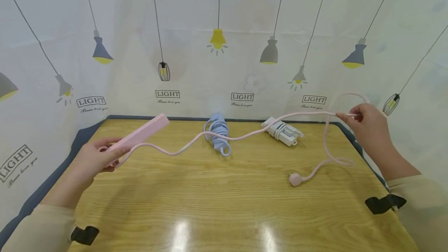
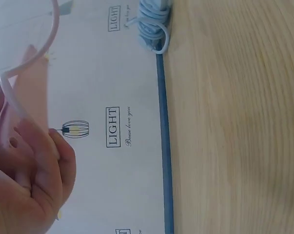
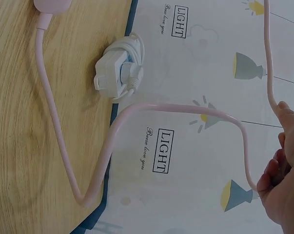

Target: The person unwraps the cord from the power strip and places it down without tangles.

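Observation:
A pink power strip (image 1: 141,132) is held up off the table in my left hand (image 1: 94,158), tilted with its far end to the upper right. Its pink cord (image 1: 241,137) runs in loose waves across to my right hand (image 1: 371,127), which pinches it between thumb and fingertips. Past that hand the cord loops up and falls to the table, ending in a round pink plug (image 1: 295,179). The left wrist view shows fingers curled round the strip (image 2: 32,92), with the cord beside it. In the right wrist view the cord (image 3: 176,108) droops from the hand (image 3: 288,170).
A blue power strip wrapped in its cord (image 1: 219,129) lies at the back middle of the wooden table (image 1: 210,205). Right of it lies a white power strip (image 1: 282,131), also wrapped. Behind the table's dark edge hangs a lamp-patterned cloth (image 1: 196,65).

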{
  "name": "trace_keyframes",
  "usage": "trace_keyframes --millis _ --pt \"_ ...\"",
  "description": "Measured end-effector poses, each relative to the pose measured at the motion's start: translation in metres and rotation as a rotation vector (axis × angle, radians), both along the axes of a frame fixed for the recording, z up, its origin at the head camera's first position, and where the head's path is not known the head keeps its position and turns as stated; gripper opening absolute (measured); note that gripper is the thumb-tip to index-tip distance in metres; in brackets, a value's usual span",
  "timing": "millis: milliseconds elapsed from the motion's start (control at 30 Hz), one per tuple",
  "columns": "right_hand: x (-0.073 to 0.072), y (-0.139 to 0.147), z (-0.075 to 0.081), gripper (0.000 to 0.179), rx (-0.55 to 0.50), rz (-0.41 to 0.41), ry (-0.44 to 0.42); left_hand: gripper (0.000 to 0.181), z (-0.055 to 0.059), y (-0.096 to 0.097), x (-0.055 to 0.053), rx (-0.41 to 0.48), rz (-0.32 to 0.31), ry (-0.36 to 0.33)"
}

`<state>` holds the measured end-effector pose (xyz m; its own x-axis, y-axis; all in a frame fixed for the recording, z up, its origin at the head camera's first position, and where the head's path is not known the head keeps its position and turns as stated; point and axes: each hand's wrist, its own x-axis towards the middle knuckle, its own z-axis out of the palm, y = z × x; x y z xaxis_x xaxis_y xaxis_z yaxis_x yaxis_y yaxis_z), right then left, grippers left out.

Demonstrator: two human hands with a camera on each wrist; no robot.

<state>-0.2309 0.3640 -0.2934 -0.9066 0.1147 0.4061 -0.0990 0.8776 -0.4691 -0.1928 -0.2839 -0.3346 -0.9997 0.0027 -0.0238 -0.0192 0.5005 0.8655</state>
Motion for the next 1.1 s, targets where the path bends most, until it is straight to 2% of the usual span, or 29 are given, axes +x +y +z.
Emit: trace_keyframes --millis 67,133,267,400,533,633,767,900,1100 --pt "-0.002 0.002 -0.002 0.058 0.005 -0.004 -0.013 0.062 0.001 -0.002 0.003 0.08 -0.001 0.019" --pt "-0.004 0.005 -0.003 0.057 0.013 -0.014 -0.013 0.049 0.003 -0.002 0.006 0.172 -0.027 0.034" --pt "-0.006 0.012 -0.007 0.053 0.007 -0.044 -0.002 0.022 0.005 -0.003 0.012 0.31 -0.13 0.069" --pt "-0.011 0.018 -0.012 0.054 -0.013 -0.058 -0.026 0.026 0.009 -0.002 0.016 0.27 -0.229 0.105" --pt "-0.018 0.022 -0.021 0.061 -0.014 -0.036 -0.096 0.026 0.012 0.004 0.017 0.184 -0.265 0.129" --pt "-0.023 0.02 -0.029 0.059 0.006 0.007 -0.125 0.034 0.015 0.011 0.018 0.169 -0.262 0.115" --pt "-0.028 0.011 -0.039 0.045 0.05 0.058 -0.142 0.044 0.017 0.026 0.017 0.19 -0.271 0.091" --pt "-0.031 0.002 -0.047 0.038 0.076 0.12 -0.202 0.05 0.019 0.043 0.016 0.199 -0.254 0.06" --pt "-0.037 -0.008 -0.063 0.037 0.101 0.196 -0.31 0.056 0.024 0.068 0.015 0.198 -0.228 0.025"
